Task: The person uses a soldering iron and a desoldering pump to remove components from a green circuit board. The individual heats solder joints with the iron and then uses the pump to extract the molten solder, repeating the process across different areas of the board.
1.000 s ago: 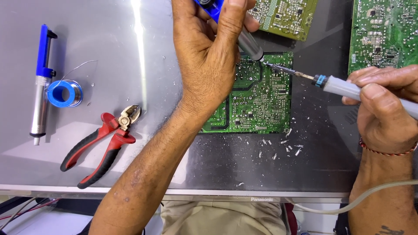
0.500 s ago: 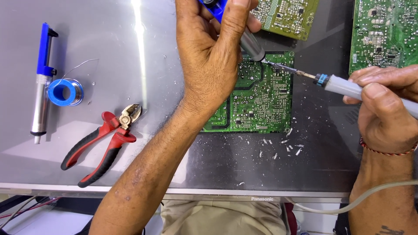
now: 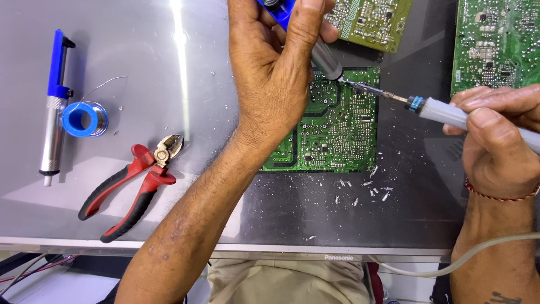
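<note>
Circuit board [image 3: 337,129], green and lying solder-side up on the grey metal sheet [image 3: 169,67], is what I am working over. It is sitting flat near the middle of the sheet, partly covered by my left hand [image 3: 275,84].

I am clenching the left hand around a blue-and-grey desoldering pump [image 3: 323,56], fingers wrapped on its barrel, its nozzle pointing down at the board's upper edge. My right hand [image 3: 495,141] is gripping the grey handle of a soldering iron [image 3: 444,112] like a pen, and the iron's thin tip is meeting the pump's nozzle at the same spot on the board.

I am judging the board as light, stiff and thin, yet fragile: the solder points are fine and the traces would lift under force. Nothing is pinning it, so it could be sliding on the smooth metal; I would be taking it by its bare edges, never across the joints. The iron I am treating as hot at the metal end, safe only on the handle; its cord [image 3: 450,262] is trailing off by my wrist.

Snipped lead ends [image 3: 365,188] are lying scattered just below the board. To the far left, well apart, red-handled cutters [image 3: 135,186], a blue solder spool [image 3: 84,119] and a second pump [image 3: 53,107] are resting. Two more boards [image 3: 371,19] are sitting along the top edge.
</note>
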